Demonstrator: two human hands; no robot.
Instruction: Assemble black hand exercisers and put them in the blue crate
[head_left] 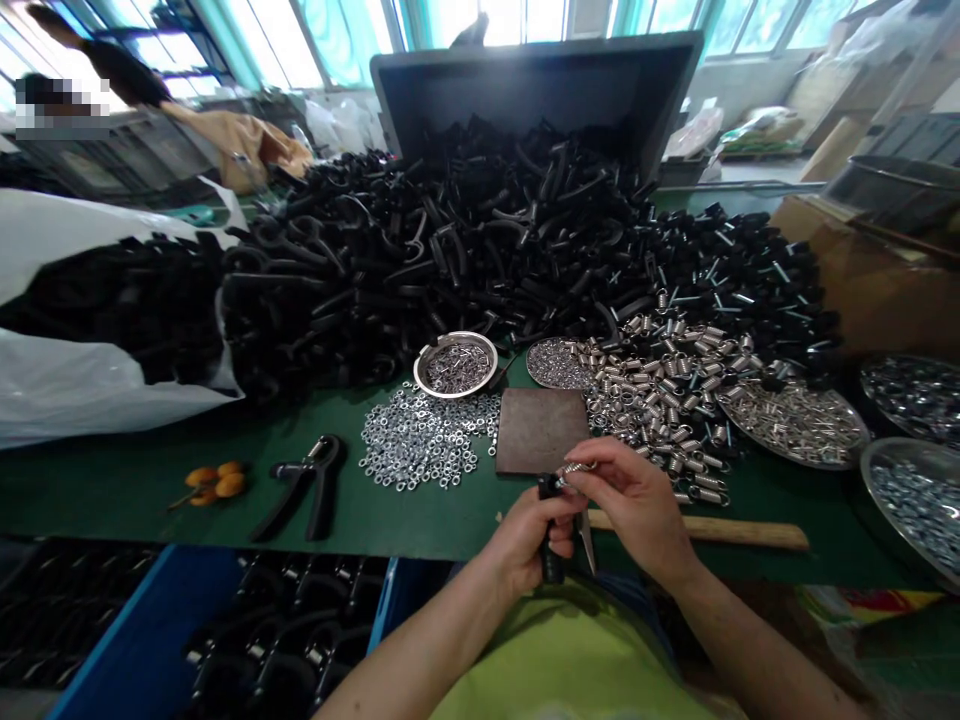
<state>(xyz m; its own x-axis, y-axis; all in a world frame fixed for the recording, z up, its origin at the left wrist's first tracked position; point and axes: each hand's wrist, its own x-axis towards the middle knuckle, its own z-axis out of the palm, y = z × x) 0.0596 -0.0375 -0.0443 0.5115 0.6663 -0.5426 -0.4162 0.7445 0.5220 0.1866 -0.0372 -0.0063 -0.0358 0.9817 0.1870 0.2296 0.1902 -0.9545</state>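
Observation:
My left hand [529, 535] is closed around a black plastic handle [551, 560], held upright near the table's front edge. My right hand [637, 500] pinches a small metal spring [576, 467] at the top of that handle. Both hands meet just in front of a dark square metal plate [541, 430]. A wooden stick [739, 532] lies on the green table [112, 490] behind my right wrist. A finished black hand gripper [307, 485] lies on the table to the left.
A big heap of black handles [465, 250] spills from a tipped grey crate [540, 85]. Loose springs [667, 385], washers [420, 440] and several metal dishes of small parts [456, 365] cover the middle and right. Blue bins [142, 640] of assembled grippers stand below the front edge. Orange fruits [217, 480] lie left.

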